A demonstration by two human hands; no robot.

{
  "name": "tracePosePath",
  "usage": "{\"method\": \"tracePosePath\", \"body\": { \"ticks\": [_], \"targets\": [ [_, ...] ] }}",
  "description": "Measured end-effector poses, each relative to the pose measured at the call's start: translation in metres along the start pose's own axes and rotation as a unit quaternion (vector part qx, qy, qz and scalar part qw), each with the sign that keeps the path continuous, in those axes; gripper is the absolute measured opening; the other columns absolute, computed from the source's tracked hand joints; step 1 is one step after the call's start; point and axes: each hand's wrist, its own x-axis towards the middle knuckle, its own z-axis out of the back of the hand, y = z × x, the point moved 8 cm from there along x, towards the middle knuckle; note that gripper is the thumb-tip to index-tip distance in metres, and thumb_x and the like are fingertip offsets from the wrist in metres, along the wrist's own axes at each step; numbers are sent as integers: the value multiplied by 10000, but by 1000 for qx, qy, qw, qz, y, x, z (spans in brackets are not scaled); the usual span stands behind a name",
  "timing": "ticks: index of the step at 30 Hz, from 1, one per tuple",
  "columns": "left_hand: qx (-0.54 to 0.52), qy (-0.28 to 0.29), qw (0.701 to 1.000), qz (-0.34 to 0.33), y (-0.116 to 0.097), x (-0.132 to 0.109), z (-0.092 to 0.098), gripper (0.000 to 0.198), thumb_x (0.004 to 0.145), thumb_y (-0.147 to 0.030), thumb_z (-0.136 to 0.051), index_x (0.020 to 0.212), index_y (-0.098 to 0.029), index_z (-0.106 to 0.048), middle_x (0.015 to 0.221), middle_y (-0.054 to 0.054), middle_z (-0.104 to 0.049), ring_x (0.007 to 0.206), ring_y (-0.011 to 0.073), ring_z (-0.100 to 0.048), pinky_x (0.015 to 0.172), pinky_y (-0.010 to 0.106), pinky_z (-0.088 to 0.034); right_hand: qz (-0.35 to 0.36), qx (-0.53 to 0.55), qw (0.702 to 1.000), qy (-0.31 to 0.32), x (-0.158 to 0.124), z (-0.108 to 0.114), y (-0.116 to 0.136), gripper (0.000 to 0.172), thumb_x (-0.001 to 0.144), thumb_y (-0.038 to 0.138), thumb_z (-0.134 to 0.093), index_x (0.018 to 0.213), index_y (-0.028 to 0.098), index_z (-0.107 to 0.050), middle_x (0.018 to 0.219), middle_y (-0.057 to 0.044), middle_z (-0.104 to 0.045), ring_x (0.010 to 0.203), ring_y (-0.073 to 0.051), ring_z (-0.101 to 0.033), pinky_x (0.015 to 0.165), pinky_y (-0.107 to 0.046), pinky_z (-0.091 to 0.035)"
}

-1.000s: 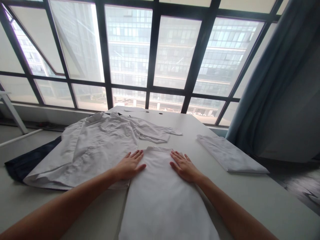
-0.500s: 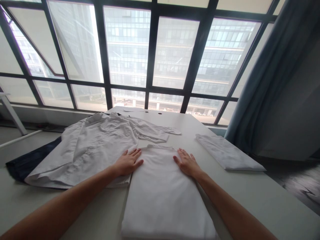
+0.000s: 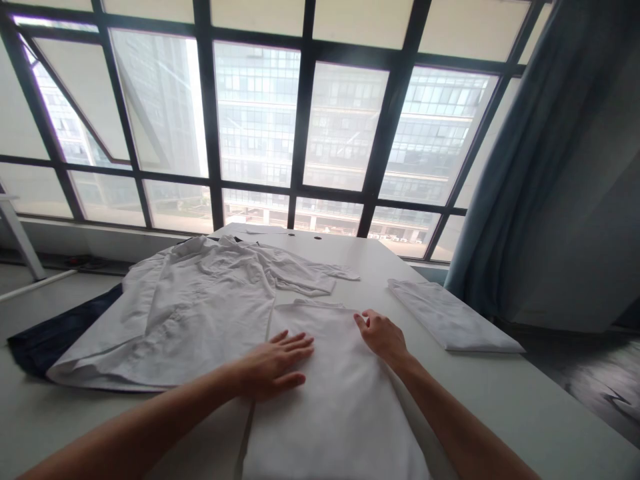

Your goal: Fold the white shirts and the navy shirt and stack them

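Observation:
A folded white shirt [image 3: 330,400] lies lengthwise on the white table in front of me, its near end cut off by the bottom of the view. Flat on its left half rests my left hand [image 3: 277,367], open, fingers stretched and pointing right. At the shirt's far right corner, my right hand [image 3: 383,337] has its fingers curled, with thumb and forefinger pinching the edge of the cloth. To the left, a long-sleeved white shirt [image 3: 210,307] is spread out with wrinkles, one sleeve reaching right past the folded one.
Another folded white garment [image 3: 455,320] lies near the table's right edge. Dark navy cloth [image 3: 65,330] sticks out from under the spread shirt. The white table [image 3: 500,407] runs toward large windows, with a blue-grey curtain [image 3: 525,180] at the right.
My left hand has slid from the shirt's far left edge inward and nearer to me. My right hand's fingers, flat before, have curled at the far right corner. The view has tilted up slightly.

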Motion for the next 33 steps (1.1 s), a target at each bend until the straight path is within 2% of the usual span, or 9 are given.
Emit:
{"method": "tracePosePath", "body": {
  "ticks": [2, 5, 11, 14, 18, 22, 26, 29, 33],
  "targets": [
    [-9, 18, 1000, 5, -3, 1, -4, 626, 998, -589, -319, 1539, -274, -313, 1590, 30, -270, 1483, 235, -197, 1220, 424, -122, -6, -4, 1000, 30, -5, 3, 2, 497, 968, 534, -363, 1165, 180, -652, 1101, -139, -716, 1043, -280, -660, 873, -367, -476],
    [2, 16, 998, 68, 16, 7, -4, 625, 985, -586, -351, 1531, -282, -327, 1597, 36, -247, 1491, 260, -156, 1208, 477, -124, -24, -14, 998, 65, -10, 6, -1, 554, 953, 575, -377, 1210, 155, -631, 1136, -166, -701, 1095, -306, -639, 890, -396, -474],
    [47, -33, 965, 257, 52, 9, 0, 648, 969, -543, -365, 1508, -185, -376, 1591, 106, -264, 1476, 352, -170, 1180, 576, -127, -36, 26, 990, 135, -10, -6, -12, 626, 937, 617, -407, 1238, 106, -606, 1177, -185, -680, 1111, -288, -632, 877, -343, -470],
    [53, -53, 951, 299, 42, 6, -4, 646, 974, -500, -347, 1503, -130, -373, 1583, 164, -259, 1473, 372, -165, 1167, 614, -129, -15, 43, 985, 168, -11, -15, -8, 575, 947, 618, -387, 995, 129, -685, 1000, -151, -726, 932, -273, -679, 766, -318, -470],
    [31, -40, 968, 245, 14, 8, -14, 641, 988, -471, -329, 1520, -114, -328, 1594, 168, -212, 1486, 329, -145, 1159, 650, -77, 6, 57, 984, 170, -13, -18, -5, 481, 966, 515, -410, 865, 125, -673, 953, -153, -724, 863, -257, -675, 703, -297, -451],
    [-4, -17, 986, 165, 0, 8, -16, 639, 993, -491, -346, 1522, -134, -328, 1602, 142, -193, 1492, 291, -139, 1183, 584, -131, -1, 70, 987, 142, -4, -10, -20, 353, 952, 410, -467, 946, 118, -665, 1051, -154, -710, 952, -245, -666, 747, -277, -458],
    [-1, -38, 987, 155, 19, 4, -6, 570, 1000, -468, -360, 1488, -177, -406, 1596, 116, -243, 1487, 271, -172, 1191, 493, -208, -79, -4, 995, 69, 15, 11, -66, 325, 945, 344, -474, 1120, 132, -648, 1135, -156, -692, 1075, -265, -640, 839, -300, -458],
    [11, -23, 984, 179, 39, 0, -7, 548, 986, -478, -394, 1466, -219, -443, 1573, 106, -315, 1471, 289, -229, 1184, 534, -197, -128, -54, 990, -13, 28, 39, -96, 371, 947, 322, -448, 1240, 166, -614, 1177, -158, -679, 1110, -298, -625, 850, -341, -461],
    [15, -27, 984, 176, 47, -1, -9, 547, 972, -484, -414, 1460, -239, -454, 1569, 97, -329, 1462, 289, -257, 1180, 526, -208, -110, -56, 987, -107, 52, 91, -100, 394, 951, 324, -426, 1248, 159, -625, 1134, -179, -688, 1060, -327, -631, 829, -371, -445]
  ]
}}
